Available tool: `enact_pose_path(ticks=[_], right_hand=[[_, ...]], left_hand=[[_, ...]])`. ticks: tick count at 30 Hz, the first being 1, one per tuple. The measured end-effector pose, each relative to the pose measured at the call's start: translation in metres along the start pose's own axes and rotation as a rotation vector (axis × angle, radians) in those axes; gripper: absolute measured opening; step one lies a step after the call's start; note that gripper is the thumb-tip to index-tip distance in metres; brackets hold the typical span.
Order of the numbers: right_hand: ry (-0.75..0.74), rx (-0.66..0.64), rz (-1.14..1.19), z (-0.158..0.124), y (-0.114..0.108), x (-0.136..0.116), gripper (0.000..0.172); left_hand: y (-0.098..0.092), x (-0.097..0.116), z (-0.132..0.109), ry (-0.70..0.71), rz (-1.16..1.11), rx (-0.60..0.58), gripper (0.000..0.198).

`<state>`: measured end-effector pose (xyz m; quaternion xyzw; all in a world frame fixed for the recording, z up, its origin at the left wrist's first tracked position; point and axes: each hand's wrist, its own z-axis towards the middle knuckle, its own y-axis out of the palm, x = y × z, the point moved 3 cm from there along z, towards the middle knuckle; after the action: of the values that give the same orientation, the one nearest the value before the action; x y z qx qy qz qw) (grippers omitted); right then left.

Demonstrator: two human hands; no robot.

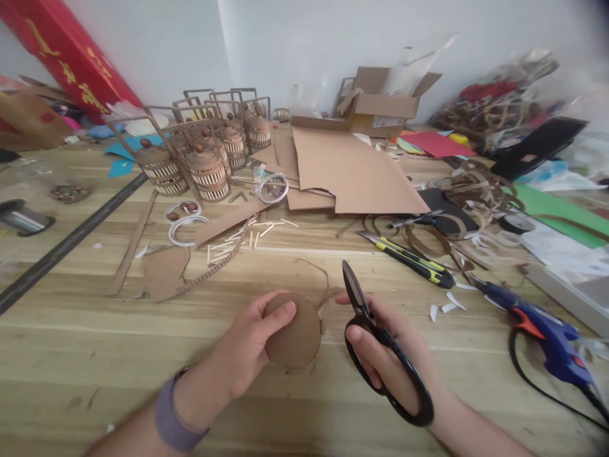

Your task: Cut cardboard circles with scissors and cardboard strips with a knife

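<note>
Thumb on top, the left hand clasps the cardboard disc, presumably steadying it; the right hand holds black-handled scissors beside it, blades seemingly together.

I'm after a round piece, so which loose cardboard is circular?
The disc in the left hand; unlike it, the large sheet and irregular scrap aren't round.

Pale grey wall — softly lit, broad wooden tabletop before it — light-toned, streaked with darker grain.
</note>
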<state>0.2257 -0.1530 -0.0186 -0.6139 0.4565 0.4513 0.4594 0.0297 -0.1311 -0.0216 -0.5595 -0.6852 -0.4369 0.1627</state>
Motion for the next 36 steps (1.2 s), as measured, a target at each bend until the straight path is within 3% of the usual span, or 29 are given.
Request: enact_pose_path(ticks=[8, 13, 20, 22, 25, 28, 36], right_hand=[[0.055, -0.086, 0.010, -0.001, 0.012, -0.012, 0.025], [0.094, -0.071, 0.055, -0.002, 0.013, -0.009, 0.025], [0.012, 0.076, 0.121, 0.002, -0.005, -0.014, 0.032], [0.025, 0.073, 0.120, 0.005, -0.005, -0.013, 0.036], [0.111, -0.038, 0.107, 0.008, 0.003, -0.010, 0.044], [0.162, -0.110, 0.111, 0.007, 0.009, -0.010, 0.037], [0.105, -0.193, 0.283, 0.000, 0.012, -0.009, 0.040]], left_hand=[[0.004, -0.008, 0.003, -0.011, 0.084, -0.084, 0.058], [0.008, -0.006, 0.001, 0.016, 0.080, -0.080, 0.052], [0.000, 0.003, 0.004, 0.122, -0.036, 0.073, 0.049], [0.001, 0.000, 0.004, 0.105, 0.010, 0.039, 0.050], [0.006, -0.005, 0.003, 0.069, 0.083, -0.110, 0.050], [0.010, -0.007, 0.002, 0.067, 0.114, -0.226, 0.045], [0.010, -0.007, 0.002, 0.079, 0.105, -0.288, 0.039]])
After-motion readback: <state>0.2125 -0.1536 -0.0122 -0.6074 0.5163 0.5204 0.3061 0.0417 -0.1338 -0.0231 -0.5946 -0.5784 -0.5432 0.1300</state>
